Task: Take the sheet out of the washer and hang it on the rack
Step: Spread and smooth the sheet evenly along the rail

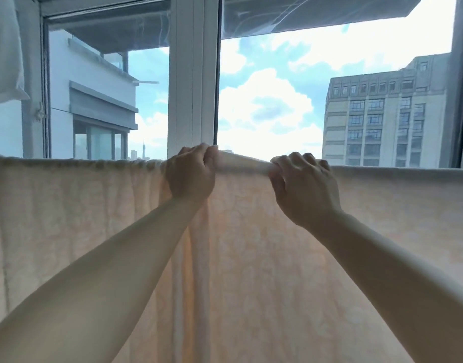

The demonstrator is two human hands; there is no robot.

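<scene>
Peach patterned cotton sheet (251, 258) already draping over rack across mid-frame; left hand (191, 174), right hand (303, 187) both clenching top fold, spreading bunched centre remaining.

sheet (251, 258): matt cloth, pale peach, faint woven pattern, soft folds at centre | window frame (192, 74): smooth white, slight sheen | pane (329, 74): clear glass | white cloth (3, 48) upper left: matt, soft
</scene>
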